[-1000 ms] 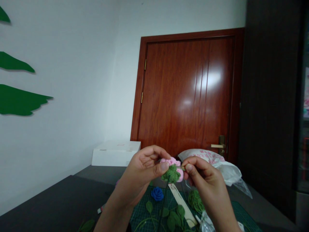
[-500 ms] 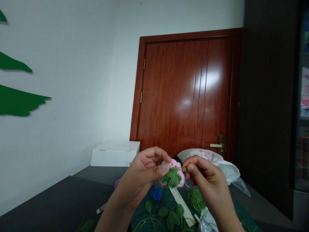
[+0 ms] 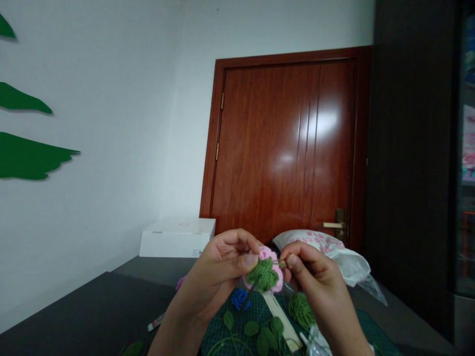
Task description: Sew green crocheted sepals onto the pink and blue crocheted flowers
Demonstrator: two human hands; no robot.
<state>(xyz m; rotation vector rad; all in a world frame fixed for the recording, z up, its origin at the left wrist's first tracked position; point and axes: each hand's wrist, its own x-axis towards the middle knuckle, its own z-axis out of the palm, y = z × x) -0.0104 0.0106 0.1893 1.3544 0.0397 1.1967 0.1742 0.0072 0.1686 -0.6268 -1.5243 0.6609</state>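
A pink crocheted flower (image 3: 277,284), its green leafy base facing me, is pinched at the left edge between the thumb and fingers of my left hand (image 3: 224,267). A dark thin stem sticks out from the green base. My right hand (image 3: 317,279) is closed at the flower's right side, thumb and forefinger pinching a thin needle-like piece (image 3: 277,262) that reaches to the green base's edge. Its exact kind is hard to make out. Below the hands lie a blue crocheted rose (image 3: 240,298) and green crocheted leaves (image 3: 262,338).
A green cutting mat (image 3: 217,324) carries a pale wooden strip (image 3: 282,319), a bundle of green yarn (image 3: 301,310) and clear plastic packaging (image 3: 317,341). Behind stand a white box (image 3: 176,240) and a stuffed white bag (image 3: 311,238). A marked stick-like item (image 3: 156,322) lies left of my forearm.
The flower has tilted and shifted slightly left and down in my left hand, baring more of its dark stem. Both hands keep their pinch; the whole view has shifted slightly.
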